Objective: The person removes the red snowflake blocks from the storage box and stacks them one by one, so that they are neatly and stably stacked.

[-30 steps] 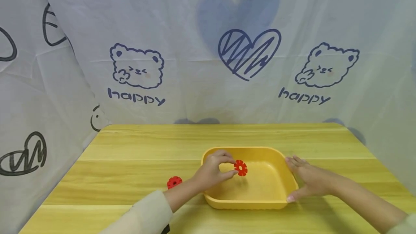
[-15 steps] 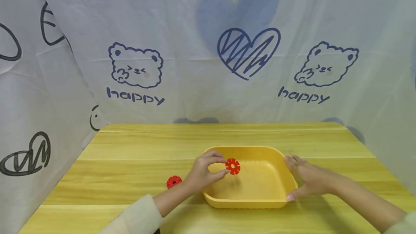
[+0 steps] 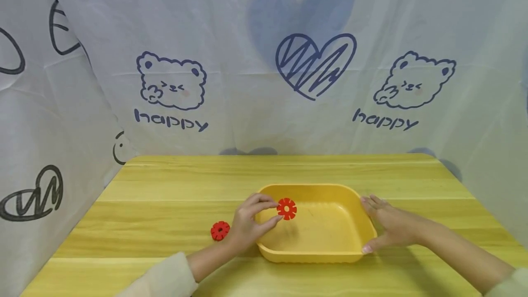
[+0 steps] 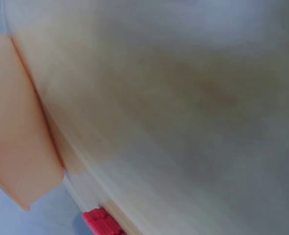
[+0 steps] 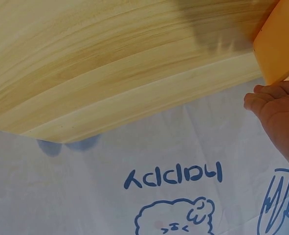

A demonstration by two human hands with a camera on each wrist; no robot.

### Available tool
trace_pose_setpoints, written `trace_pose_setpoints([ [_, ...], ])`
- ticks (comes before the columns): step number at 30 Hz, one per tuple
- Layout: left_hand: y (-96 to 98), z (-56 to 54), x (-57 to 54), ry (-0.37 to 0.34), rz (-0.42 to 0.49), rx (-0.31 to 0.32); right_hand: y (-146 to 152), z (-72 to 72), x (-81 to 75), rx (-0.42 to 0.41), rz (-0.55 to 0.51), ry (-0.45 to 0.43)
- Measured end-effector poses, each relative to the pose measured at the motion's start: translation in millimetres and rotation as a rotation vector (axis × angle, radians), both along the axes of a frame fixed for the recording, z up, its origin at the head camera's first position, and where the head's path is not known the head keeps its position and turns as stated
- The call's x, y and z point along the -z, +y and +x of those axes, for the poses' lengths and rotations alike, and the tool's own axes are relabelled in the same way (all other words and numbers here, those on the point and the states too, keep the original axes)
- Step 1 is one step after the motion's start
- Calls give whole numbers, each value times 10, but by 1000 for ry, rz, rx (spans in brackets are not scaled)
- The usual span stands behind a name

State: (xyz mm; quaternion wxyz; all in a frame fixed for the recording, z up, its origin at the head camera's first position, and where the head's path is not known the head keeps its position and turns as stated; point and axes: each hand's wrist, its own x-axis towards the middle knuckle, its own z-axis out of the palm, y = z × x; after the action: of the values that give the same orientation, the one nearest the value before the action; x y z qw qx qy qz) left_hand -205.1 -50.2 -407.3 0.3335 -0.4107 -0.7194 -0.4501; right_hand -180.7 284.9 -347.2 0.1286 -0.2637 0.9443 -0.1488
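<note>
Between thumb and fingertips my left hand (image 3: 250, 223) pinches a red notched flower-shaped disc (image 3: 286, 209), held upright above the left part of a yellow plastic bin (image 3: 313, 257). The disc's bottom edge is apart from the bin floor. My right hand (image 3: 389, 226) rests against the bin's right side, fingers extended at the back and thumb at the front corner. The right wrist view shows these fingers (image 5: 276, 95) touching the bin wall. Left of the bin, beside my left wrist, sits a red notched piece (image 3: 220, 231); the left wrist view shows it as a stack of discs (image 4: 104, 223).
A wood-grain table (image 3: 165, 205) carries everything. White cloth (image 3: 243, 118) printed with bears and hearts hangs behind the table and along its sides.
My left hand has drawn left with the red disc, from over the middle of the bin toward its left wall. The red stack shows more fully. My right hand stays put.
</note>
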Motion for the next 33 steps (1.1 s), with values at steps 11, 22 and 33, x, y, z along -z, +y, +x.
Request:
trace_pose_setpoints([
  [11,-101,55,74,-2,18,-3,4,2,5,8,2,-7],
  [22,-258,79,106,9,20,-30,1,9,12,-7,0,0],
  [33,-478,109,97,31,2,-102,-7,11,-7,7,-6,-1],
])
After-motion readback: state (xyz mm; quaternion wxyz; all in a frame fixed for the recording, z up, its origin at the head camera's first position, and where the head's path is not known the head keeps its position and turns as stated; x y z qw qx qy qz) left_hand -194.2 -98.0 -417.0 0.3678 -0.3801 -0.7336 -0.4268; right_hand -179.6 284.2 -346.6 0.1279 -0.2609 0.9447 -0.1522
